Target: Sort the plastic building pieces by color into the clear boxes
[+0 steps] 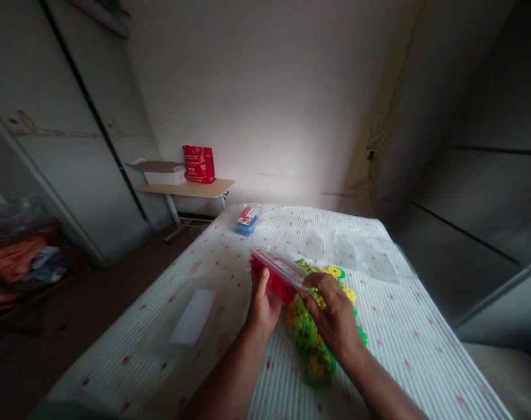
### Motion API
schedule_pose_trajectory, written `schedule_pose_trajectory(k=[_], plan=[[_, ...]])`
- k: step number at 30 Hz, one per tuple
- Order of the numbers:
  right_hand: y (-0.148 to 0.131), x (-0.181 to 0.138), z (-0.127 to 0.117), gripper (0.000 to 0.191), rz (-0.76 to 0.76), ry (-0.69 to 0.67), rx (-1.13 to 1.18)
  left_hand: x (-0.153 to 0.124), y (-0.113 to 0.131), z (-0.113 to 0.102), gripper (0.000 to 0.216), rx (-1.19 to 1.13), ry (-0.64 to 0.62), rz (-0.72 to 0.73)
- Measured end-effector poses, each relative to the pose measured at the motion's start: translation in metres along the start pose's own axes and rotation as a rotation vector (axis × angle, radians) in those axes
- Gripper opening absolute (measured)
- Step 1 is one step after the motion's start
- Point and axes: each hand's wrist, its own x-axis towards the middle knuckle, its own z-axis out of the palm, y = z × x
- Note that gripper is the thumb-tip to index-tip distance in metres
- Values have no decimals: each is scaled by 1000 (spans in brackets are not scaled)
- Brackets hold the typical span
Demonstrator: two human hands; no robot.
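Two bare forearms: mine, reaching forward from the near edge and converging above the table covered in a white ribbed cloth with red specks [391, 326].
Left hand [265, 306]: I grip the left part of a clear plastic container with red contents [282, 287], thumb laid up along its near side, the other fingers mostly hidden behind it.
Right hand [335, 315]: palm down, wrist angled inward, my fingers bent and nearly closed at the container's right end; I cannot tell whether they pinch its rim or only press it.
Red container: held off the cloth and tilted, right end lower, just beyond a heap of green and yellow flower-shaped pieces [313, 353].
Writing: a red-and-white label [248, 216] on a clear container with blue contents [246, 229], and white print on a glossy red bag [199, 165]; both too small to read.
White rectangle [194, 317]: one, on the cloth left of my left forearm, no lettering I can make out.
Counts: two containers with coloured contents, one heap whose pieces overlap too much to number, one clear plastic tray [361, 254] at far right, one bag.
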Motion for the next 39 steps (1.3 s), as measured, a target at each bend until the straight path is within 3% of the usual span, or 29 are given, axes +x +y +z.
schedule_pose_trajectory(k=[6, 11, 18, 30, 34, 37, 39], plan=[[-11, 1, 4, 12, -98, -47, 109, -5, -3, -1, 45, -30, 33, -75], [-17, -5, 7, 15, -48, -62, 233, -5, -4, -2, 54, -63, 34, -97], [-18, -8, 8, 14, 36, -7, 221, -5, -7, -1, 58, -23, 13, -111], [-12, -8, 7, 14, 424, 170, 416, -11, -13, 5, 55, -42, -26, -125], [-11, -2, 3, 7, 230, 172, 210, -11, -13, 5, 50, -38, -37, -179], [-8, 0, -1, 7, -46, 47, 45, -8, -11, 2, 43, -39, -17, -179], [-3, 1, -3, 10, -131, -44, -15, -6, -7, 0, 40, -45, 6, -159]])
